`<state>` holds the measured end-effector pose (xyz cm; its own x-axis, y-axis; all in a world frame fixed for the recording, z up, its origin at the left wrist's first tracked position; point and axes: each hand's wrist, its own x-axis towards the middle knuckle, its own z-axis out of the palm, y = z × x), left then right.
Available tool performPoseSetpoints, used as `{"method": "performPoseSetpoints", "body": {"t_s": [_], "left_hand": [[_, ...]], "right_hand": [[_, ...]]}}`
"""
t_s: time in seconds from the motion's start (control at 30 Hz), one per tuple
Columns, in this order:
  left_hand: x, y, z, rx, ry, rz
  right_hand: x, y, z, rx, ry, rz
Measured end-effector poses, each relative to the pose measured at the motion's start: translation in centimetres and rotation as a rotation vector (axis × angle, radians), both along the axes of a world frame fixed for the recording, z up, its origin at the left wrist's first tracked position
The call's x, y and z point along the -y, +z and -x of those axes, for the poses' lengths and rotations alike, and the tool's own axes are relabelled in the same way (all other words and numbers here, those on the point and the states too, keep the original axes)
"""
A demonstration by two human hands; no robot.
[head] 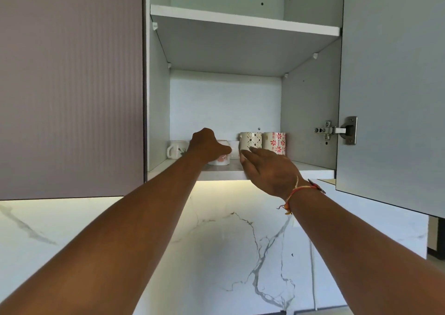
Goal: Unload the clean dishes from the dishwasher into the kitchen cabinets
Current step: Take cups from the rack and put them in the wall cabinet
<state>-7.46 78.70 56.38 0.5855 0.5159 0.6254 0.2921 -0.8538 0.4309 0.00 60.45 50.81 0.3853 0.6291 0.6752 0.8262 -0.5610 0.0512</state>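
An open wall cabinet holds several mugs on its bottom shelf [221, 171]. My left hand [207, 146] grips a white mug with a pink flower print [220, 159] standing on the shelf. A small white cup [234, 147] sits just right of it. My right hand [269, 170] reaches in with straight fingers, its fingertips touching the base of a cream mug with dark dots [251, 140]. A white mug with red flowers [275, 142] stands at the right wall. Another white mug with a handle [175, 149] stands at the far left.
The cabinet door [390, 85] hangs open at the right, its hinge [337, 130] by the mugs. A closed ribbed door [72, 85] lies left. An upper shelf [243, 20] shows nothing on it. A marble backsplash [216, 242] runs below.
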Motion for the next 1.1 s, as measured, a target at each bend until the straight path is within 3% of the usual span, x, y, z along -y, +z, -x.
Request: {"method": "performPoseSetpoints", "body": {"t_s": [0.17,0.3,0.47,0.63,0.9,1.0,1.1], "left_hand": [[-1.0,0.5,-1.1,-0.082,0.025,-0.024],[-1.6,0.4,-1.5,-0.107,0.078,-0.151],[-1.1,0.0,-1.2,0.023,0.138,-0.31],[-0.7,-0.1,-0.9,-0.053,0.05,-0.214],[0.2,-1.0,0.7,-0.238,0.08,-0.253],[2.0,-1.8,2.4,-0.181,0.094,-0.331],[4.7,-2.9,4.4,0.006,0.089,-0.51]], "right_hand": [[0.0,-0.3,0.0,0.039,-0.025,-0.02],[-0.1,-0.4,0.0,0.066,-0.057,-0.022],[-0.3,-0.5,-0.2,0.073,-0.068,-0.037],[-0.3,-0.5,-0.2,0.068,-0.073,-0.036],[-0.3,-0.3,0.1,0.041,-0.095,-0.021],[0.3,-0.7,1.2,0.004,-0.105,-0.074],[2.5,-1.8,3.0,0.01,-0.112,-0.165]]}}
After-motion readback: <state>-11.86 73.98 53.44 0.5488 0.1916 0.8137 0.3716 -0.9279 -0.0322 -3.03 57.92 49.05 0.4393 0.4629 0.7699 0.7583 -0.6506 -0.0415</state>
